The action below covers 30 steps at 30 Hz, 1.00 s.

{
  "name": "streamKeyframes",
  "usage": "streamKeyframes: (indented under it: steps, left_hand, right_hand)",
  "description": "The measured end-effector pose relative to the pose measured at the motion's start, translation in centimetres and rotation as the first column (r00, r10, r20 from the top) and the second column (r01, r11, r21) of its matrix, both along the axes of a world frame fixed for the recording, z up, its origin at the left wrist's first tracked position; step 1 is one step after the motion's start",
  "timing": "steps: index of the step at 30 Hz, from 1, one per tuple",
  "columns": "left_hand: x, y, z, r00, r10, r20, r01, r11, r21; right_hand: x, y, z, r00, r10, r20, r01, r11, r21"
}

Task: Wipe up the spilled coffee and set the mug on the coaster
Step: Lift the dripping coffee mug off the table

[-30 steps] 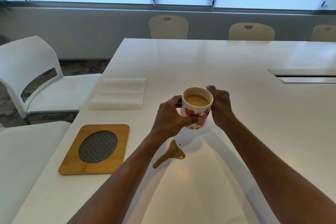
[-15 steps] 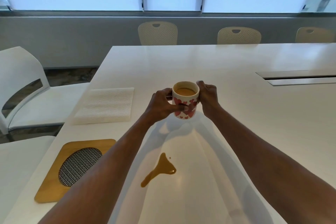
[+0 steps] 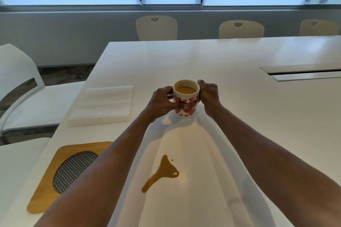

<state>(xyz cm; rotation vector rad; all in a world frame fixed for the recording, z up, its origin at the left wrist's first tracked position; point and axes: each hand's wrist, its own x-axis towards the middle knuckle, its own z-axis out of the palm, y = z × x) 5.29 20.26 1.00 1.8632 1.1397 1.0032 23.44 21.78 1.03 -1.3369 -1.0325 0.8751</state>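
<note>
Together, two hands — left hand [image 3: 162, 102], right hand [image 3: 209, 96] — clasp one mug [image 3: 186, 97].

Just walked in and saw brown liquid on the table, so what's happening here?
A person grips a heart-patterned mug of coffee with both hands, left hand and right hand. Whether it rests on the white table is unclear. A coffee spill sits unwiped nearer the person. The folded paper towel lies untouched, and the wooden coaster is partly hidden behind the left forearm.
</note>
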Motion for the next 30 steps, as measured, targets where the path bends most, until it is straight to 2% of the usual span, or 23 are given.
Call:
streamKeyframes:
  steps: [19, 30]
  left_hand:
    - [-0.6, 2.3, -1.0, 0.999, -0.053, -0.005, 0.053, 0.998, -0.04]
    - [-0.7, 1.8, -1.1, 0.998, -0.046, -0.032, 0.044, 0.998, -0.045]
  right_hand:
    - [-0.2, 1.4, -1.6, 0.997, -0.046, 0.054, 0.046, 0.999, 0.007]
    - [0.5, 1.9, -2.0, 0.996, 0.012, 0.084, -0.009, 0.999, -0.041]
